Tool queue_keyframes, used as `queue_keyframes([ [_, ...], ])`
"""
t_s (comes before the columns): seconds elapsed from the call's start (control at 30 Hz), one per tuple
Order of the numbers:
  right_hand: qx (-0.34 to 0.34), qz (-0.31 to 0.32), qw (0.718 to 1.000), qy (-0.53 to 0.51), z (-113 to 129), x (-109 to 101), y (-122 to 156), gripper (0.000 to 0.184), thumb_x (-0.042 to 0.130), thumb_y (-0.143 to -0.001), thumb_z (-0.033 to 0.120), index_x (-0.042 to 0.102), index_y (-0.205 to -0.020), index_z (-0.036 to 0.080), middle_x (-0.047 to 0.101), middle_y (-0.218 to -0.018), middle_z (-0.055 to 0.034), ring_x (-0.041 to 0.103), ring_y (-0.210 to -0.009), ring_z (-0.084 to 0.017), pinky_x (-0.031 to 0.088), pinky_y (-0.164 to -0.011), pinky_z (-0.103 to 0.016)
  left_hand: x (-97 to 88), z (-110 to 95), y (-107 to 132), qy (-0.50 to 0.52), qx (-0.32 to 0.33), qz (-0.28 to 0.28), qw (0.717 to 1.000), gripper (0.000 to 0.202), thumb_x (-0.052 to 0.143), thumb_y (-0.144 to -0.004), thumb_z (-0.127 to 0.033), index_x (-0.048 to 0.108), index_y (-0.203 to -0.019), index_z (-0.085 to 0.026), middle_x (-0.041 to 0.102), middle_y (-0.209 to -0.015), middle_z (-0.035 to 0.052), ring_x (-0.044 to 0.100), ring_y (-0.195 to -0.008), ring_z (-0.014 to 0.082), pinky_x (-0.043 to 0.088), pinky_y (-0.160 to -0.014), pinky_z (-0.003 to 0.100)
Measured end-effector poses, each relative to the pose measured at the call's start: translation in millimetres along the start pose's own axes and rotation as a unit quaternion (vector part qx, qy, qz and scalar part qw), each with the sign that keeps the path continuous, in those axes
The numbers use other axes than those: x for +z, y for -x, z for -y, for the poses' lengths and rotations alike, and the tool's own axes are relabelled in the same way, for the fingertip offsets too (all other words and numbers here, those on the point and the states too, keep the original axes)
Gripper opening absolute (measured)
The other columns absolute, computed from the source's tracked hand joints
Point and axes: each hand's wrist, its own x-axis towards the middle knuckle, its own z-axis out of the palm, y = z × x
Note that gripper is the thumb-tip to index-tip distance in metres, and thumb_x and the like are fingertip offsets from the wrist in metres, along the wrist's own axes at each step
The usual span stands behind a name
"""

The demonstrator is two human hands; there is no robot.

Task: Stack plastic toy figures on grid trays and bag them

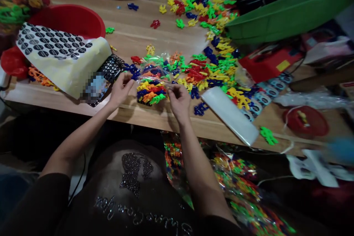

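A small clear plastic bag (152, 81) filled with several coloured plastic toy pieces lies at the near edge of the wooden table (132, 33). My left hand (120, 89) pinches the bag's left side, fingers closed on the film. My right hand (179, 99) pinches its right side, also closed on it. A wide scatter of loose coloured toy pieces (210, 62) spreads over the table just beyond and to the right of the bag.
A red basin (69, 18) stands at the left, with a sheet of round dark stickers (52, 42) on yellow backing in front. A stack of flat clear bags (229, 114) lies right of my hands. A green tray (290, 11) and red device (265, 64) sit at right. Filled bags (235, 188) lie below the table.
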Motion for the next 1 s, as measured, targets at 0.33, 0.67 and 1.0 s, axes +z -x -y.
queue_keyframes([
  [0.33,-0.167,-0.033,0.977,0.129,66,-17,73,0.013,0.069,-0.099,0.028,0.073,-0.111,0.022,0.071,-0.101,-0.0075,0.069,-0.091,-0.021,0.056,-0.078,-0.036,-129.1,6,84,-0.178,-0.001,-0.287,0.941,0.021,0.07,-0.092,-0.03,0.065,-0.11,-0.02,0.068,-0.1,0.0031,0.066,-0.089,0.0163,0.053,-0.079,0.027],
  [0.67,-0.3,0.21,0.93,-0.039,127,129,13,0.019,0.057,-0.103,0.014,0.072,-0.109,0.023,0.075,-0.105,-0.0083,0.072,-0.099,-0.022,0.06,-0.086,-0.038,-214.7,-7,19,0.104,-0.051,-0.511,0.852,0.058,0.087,-0.081,-0.019,0.054,-0.127,-0.028,0.061,-0.144,0.0046,0.062,-0.134,0.0168,0.05,-0.116,0.03],
  [1.0,-0.302,0.339,0.891,0.002,152,311,-55,0.02,0.063,-0.095,0.019,0.073,-0.112,0.018,0.073,-0.115,-0.0136,0.064,-0.109,-0.031,0.051,-0.103,-0.048,-238.3,4,8,0.309,-0.192,-0.27,0.892,0.046,0.094,-0.069,-0.029,0.075,-0.108,-0.013,0.084,-0.101,0.0129,0.081,-0.107,0.0341,0.066,-0.101,0.047],
])
